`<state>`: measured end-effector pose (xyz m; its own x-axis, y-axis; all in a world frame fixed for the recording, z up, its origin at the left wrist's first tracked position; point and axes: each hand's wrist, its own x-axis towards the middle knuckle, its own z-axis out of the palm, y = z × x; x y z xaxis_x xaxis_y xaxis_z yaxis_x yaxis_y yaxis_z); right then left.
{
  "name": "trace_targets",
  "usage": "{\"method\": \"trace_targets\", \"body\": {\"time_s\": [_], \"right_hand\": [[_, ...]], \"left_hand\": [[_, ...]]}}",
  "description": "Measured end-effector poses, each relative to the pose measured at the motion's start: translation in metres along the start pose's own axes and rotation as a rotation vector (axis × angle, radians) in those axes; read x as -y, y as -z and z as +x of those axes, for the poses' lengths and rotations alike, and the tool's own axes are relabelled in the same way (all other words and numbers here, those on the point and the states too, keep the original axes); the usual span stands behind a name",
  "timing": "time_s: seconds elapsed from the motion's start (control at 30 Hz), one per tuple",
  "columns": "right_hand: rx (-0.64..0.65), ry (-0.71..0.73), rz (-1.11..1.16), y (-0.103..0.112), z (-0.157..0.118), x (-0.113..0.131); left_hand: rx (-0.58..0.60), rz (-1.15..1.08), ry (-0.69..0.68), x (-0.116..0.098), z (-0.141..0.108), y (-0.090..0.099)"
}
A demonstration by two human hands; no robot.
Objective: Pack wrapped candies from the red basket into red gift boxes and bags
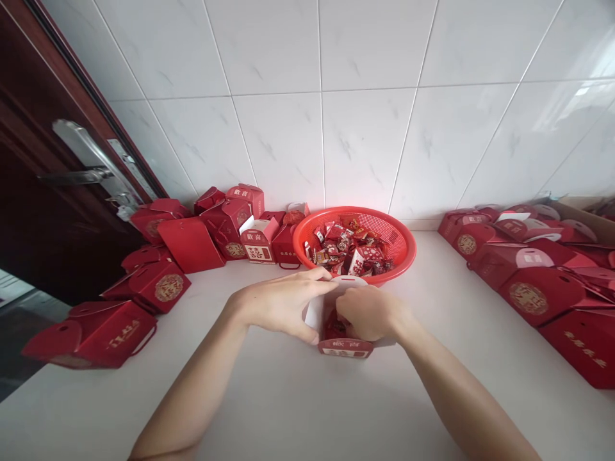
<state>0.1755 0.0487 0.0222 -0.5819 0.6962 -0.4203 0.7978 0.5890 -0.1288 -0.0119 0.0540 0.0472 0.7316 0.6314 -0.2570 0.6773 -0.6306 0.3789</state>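
A small red and white gift box (344, 347) stands open on the white table in front of me, with red-wrapped items inside. My left hand (283, 304) grips the box at its left side, thumb near the front corner and fingers at the back flap. My right hand (368, 312) reaches into the box, its fingers curled and their tips hidden; what they hold, if anything, does not show. Just behind the box sits a red plastic basket (402, 259) with many wrapped candies (336, 243).
Closed red boxes (170, 286) stand in a group on the left, beside a dark door with a metal handle (91, 173). More red boxes (528, 291) line the right side, near a cardboard carton (583, 214). A tiled wall (365, 141) rises behind the table (298, 410).
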Motion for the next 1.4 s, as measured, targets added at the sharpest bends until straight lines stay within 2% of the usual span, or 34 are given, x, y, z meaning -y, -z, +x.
{"method": "trace_targets", "body": {"time_s": [0.1, 0.17, 0.23, 0.4, 0.5, 0.6, 0.77, 1.0, 1.2, 1.4], "right_hand": [[-0.037, 0.057, 0.085, 0.007, -0.008, -0.01], [-0.11, 0.155, 0.09, 0.014, -0.019, -0.016], [-0.189, 0.189, 0.101, 0.019, -0.032, -0.022], [-0.467, 0.085, 0.246, 0.022, -0.063, -0.042], [-0.548, 0.101, 0.289, 0.021, -0.075, -0.052], [-0.574, 0.049, 0.287, 0.017, -0.076, -0.052], [-0.529, -0.035, 0.215, -0.002, -0.065, -0.035], [-0.614, 0.174, 0.281, -0.029, -0.05, -0.01], [-0.661, 0.226, 0.343, -0.057, -0.046, -0.013], [-0.799, 0.315, 0.544, -0.086, -0.048, -0.022]], "left_hand": [[-0.006, 0.008, 0.012, -0.001, 0.0, 0.0], [-0.003, 0.02, 0.051, -0.001, -0.001, 0.001], [-0.001, 0.029, 0.093, -0.001, -0.002, 0.002], [-0.02, 0.002, 0.101, 0.004, -0.002, 0.002], [-0.028, -0.011, 0.106, 0.006, -0.001, 0.0], [-0.043, -0.018, 0.112, 0.005, 0.001, -0.002], [-0.044, -0.029, 0.145, -0.001, 0.004, -0.002], [-0.042, -0.061, 0.137, -0.013, 0.006, -0.006], [-0.026, -0.056, 0.157, -0.019, 0.003, -0.01], [-0.097, -0.014, 0.045, -0.008, 0.005, -0.009]]}}
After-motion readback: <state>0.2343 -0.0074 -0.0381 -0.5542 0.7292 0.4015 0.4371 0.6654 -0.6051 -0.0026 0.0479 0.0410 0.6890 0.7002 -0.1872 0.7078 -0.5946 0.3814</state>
